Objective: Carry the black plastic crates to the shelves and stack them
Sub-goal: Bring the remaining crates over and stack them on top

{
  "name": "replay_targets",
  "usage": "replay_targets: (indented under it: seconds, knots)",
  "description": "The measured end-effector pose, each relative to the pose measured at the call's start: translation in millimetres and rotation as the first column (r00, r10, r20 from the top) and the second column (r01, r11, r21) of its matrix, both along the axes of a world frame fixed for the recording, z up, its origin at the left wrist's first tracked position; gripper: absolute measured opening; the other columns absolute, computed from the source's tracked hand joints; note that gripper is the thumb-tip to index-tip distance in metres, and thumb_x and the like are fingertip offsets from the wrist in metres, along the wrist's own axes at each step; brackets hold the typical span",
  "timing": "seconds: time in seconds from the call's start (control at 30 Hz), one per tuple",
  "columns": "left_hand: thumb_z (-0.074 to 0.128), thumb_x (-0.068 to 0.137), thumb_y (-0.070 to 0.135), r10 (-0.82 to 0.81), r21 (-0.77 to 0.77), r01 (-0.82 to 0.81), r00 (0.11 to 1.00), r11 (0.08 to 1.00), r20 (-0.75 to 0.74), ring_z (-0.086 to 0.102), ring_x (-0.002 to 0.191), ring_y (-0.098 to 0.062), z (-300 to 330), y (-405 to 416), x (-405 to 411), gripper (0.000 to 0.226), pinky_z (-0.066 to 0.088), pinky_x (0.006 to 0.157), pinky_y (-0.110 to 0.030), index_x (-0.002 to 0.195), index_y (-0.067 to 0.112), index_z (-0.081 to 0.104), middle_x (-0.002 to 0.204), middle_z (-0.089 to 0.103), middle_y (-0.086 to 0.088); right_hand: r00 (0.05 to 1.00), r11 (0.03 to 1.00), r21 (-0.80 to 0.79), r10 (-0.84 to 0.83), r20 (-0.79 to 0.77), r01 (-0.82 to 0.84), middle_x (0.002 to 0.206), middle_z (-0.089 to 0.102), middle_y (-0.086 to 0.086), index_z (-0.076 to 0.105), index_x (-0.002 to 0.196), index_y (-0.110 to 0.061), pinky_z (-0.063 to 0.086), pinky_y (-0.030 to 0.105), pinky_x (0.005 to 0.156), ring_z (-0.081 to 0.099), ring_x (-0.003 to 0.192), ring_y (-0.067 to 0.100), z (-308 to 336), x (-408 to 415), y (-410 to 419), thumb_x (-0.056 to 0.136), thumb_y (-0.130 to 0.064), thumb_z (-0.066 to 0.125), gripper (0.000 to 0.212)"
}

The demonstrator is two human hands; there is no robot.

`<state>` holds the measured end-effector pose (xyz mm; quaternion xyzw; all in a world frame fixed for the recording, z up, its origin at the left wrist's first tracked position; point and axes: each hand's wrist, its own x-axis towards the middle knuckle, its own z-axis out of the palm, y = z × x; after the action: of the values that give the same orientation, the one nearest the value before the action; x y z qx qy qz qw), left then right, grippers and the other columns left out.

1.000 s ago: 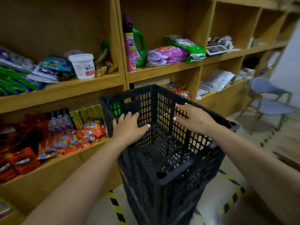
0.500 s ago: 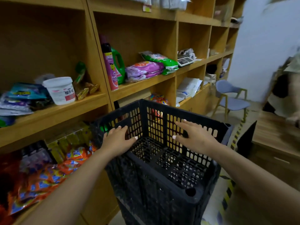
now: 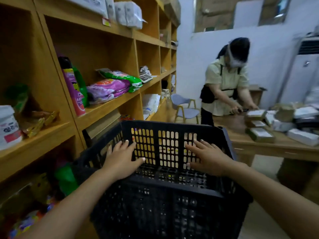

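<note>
A black plastic crate (image 3: 170,184) with perforated walls stands right in front of me, beside the wooden shelves (image 3: 43,133) on my left. It is empty inside. More black lattice shows below its near rim, so it seems to rest on other crates, though the lower part is dark. My left hand (image 3: 120,161) and my right hand (image 3: 207,159) reach over the near rim into the crate. Both lie flat with fingers spread against the inside of the far wall, holding nothing.
The shelves carry a pink spray can (image 3: 73,88), detergent bags (image 3: 107,88), a white tub (image 3: 8,126) and snack packs. Another person (image 3: 224,83) works at a wooden table (image 3: 259,147) with boxes on the right. A blue chair (image 3: 185,107) stands behind the crate.
My view has swung to the right, away from the shelves, bringing the table and the other person into sight. My hands have stayed spread inside the crate.
</note>
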<state>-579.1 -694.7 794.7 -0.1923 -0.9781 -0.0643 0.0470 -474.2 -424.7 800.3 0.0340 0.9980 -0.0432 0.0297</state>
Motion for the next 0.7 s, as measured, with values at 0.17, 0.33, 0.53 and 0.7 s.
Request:
replay_targets:
  seconds: [0.17, 0.33, 0.53, 0.7]
  knots:
    - [0.03, 0.087, 0.072, -0.098, -0.046, 0.098, 0.995, 0.994, -0.019, 0.005, 0.147, -0.025, -2.5, -35.3, -22.0, 0.076, 0.0, 0.117, -0.053, 0.151, 0.033, 0.016, 0.16, 0.012, -0.001, 0.983, 0.984, 0.03, -0.178, 0.045, 0.177, 0.163, -0.004, 0.003, 0.005, 0.152, -0.039, 0.004, 0.048, 0.118, -0.006, 0.149, 0.027, 6.0, 31.8, -24.2, 0.093, -0.062, 0.04, 0.073]
    - [0.025, 0.087, 0.073, -0.218, -0.003, 0.219, 0.974, 0.976, 0.066, 0.006, 0.147, -0.023, 1.4, -43.7, -19.9, 0.075, -0.001, 0.116, -0.052, 0.15, 0.034, 0.019, 0.16, 0.013, 0.002, 0.947, 0.946, -0.046, -0.32, 0.014, 0.321, 0.163, 0.001, 0.005, 0.009, 0.153, -0.037, 0.009, 0.05, 0.118, 0.001, 0.149, 0.029, 5.2, 42.3, -53.9, 0.093, -0.062, 0.04, 0.071]
    - [0.026, 0.085, 0.075, -0.234, -0.001, 0.235, 0.969, 0.972, 0.083, 0.005, 0.147, -0.025, 3.0, -56.5, -31.5, 0.077, -0.002, 0.115, -0.054, 0.15, 0.034, 0.02, 0.16, 0.012, 0.0, 0.92, 0.918, -0.081, -0.391, -0.026, 0.388, 0.163, 0.003, 0.004, 0.014, 0.152, -0.036, 0.006, 0.051, 0.117, 0.001, 0.149, 0.029, 4.5, 38.8, -75.4, 0.093, -0.063, 0.038, 0.069]
    - [0.021, 0.079, 0.083, -0.109, -0.131, 0.116, 0.992, 0.985, 0.061, 0.0, 0.147, -0.028, 7.6, -65.9, -66.4, 0.086, -0.006, 0.112, -0.059, 0.151, 0.036, 0.014, 0.161, 0.006, -0.002, 0.849, 0.85, 0.018, -0.524, -0.064, 0.526, 0.163, -0.002, 0.007, 0.015, 0.152, -0.035, 0.003, 0.058, 0.116, -0.007, 0.148, 0.034, 8.3, 32.9, -48.3, 0.092, -0.063, 0.039, 0.07]
